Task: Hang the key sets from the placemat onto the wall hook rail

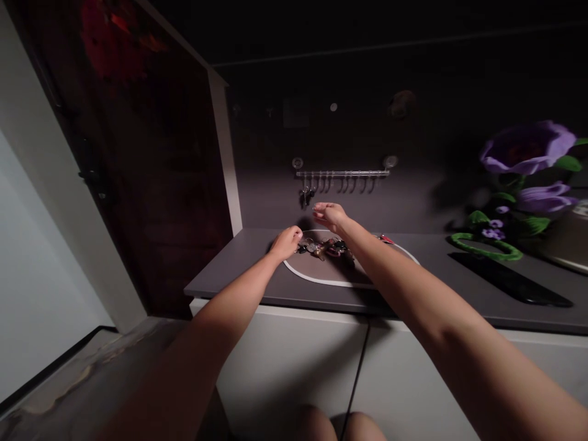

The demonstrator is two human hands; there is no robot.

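On the grey counter lies an oval white-rimmed mat or tray with a heap of keys and key rings on it. My left hand is at the mat's left edge, beside the heap, with its fingers curled together; whatever they may pinch is hidden. Over the heap, my right hand is raised with its fingers stretched to the left, and nothing shows in it. Just above its fingertips, a small bunch of keys hangs from the left end of a clear hook rail on the wall.
A small red item lies at the mat's back right. Farther right are a black flat object, a green ring and purple flowers. White cabinet doors are below; a dark door stands left.
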